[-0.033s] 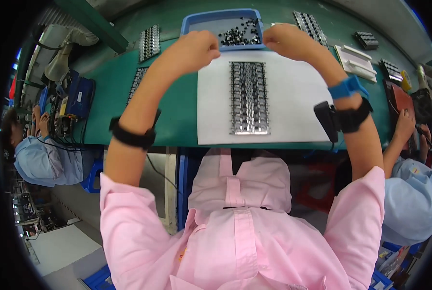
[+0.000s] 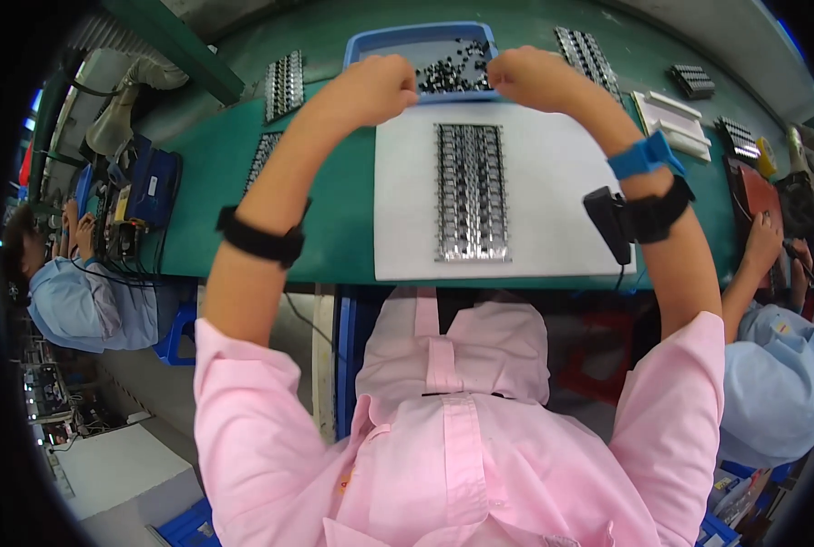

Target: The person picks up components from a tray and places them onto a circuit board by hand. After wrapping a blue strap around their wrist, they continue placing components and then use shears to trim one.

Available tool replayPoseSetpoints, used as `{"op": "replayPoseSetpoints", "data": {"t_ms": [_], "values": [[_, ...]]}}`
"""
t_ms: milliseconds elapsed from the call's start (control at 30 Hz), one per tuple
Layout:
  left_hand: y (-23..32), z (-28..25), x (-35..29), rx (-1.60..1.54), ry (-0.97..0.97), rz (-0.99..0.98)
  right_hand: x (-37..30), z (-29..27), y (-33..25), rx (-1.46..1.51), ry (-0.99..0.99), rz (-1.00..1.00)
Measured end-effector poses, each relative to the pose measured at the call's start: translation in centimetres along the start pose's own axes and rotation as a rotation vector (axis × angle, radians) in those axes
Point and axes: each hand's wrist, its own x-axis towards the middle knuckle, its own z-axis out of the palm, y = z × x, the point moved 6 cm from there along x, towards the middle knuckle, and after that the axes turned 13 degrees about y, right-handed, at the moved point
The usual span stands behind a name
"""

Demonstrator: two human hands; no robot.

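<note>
A shallow blue tray stands at the far side of the bench and holds a scatter of small black parts. My left hand is curled closed at the tray's near left corner. Over the near right corner is my right hand, its fingers drawn together. What either hand pinches, if anything, is too small or hidden to make out. Between my forearms a rectangular metal panel with rows of small silver and dark pieces lies on a white sheet. Neither hand touches the panel.
Similar panels lie beyond my left forearm, one of them a silver panel, and at the back right, another panel. A white slotted holder sits right of the sheet on the green bench. People in blue work on both sides.
Both hands have shifted slightly inward, toward each other, by the tray's near edge. The panel and sheet appear a little lower in view. Nothing visibly changes hold.
</note>
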Motion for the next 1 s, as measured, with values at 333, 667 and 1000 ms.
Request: {"op": "replayPoseSetpoints", "data": {"t_ms": [333, 667, 1000], "values": [[-7.0, 9.3, 11.8, 0.136, -0.026, -0.11, 7.3, 8.0, 5.4, -0.024, 0.073, 0.201], [-9.4, 12.3, 13.5, 0.151, 0.11, -0.026, 6.3, 8.3, 6.8, 0.139, 0.38, 0.157], [-5.5, 12.1, 12.3, -0.512, -0.112, 0.131, -8.0, -7.0, 1.2, 0.851, 0.487, 0.521]]}}
